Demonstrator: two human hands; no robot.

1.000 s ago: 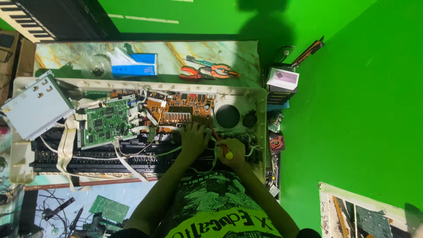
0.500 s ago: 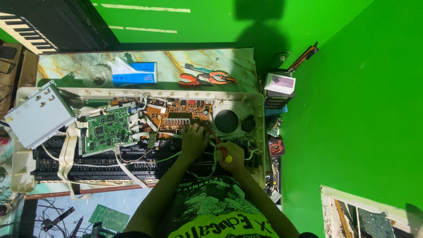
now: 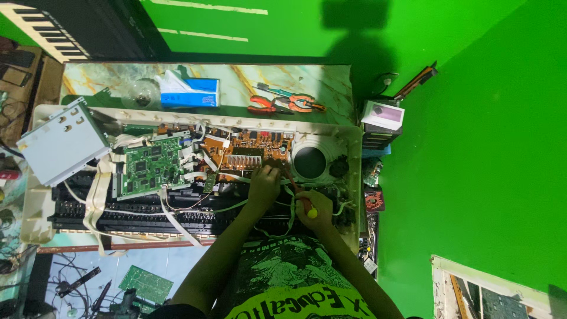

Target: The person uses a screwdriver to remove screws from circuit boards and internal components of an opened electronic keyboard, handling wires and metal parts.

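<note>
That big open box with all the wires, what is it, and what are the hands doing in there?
The picture comes from a camera worn on the person's head, looking down. The box is an opened electronic keyboard, so you see its insides: a green circuit board, an orange circuit board, a round speaker and white ribbon cables. The left hand rests by the orange board. The right hand holds a screwdriver with a red and yellow handle. On the marble shelf behind lie orange pliers and a blue-and-white box.
</note>
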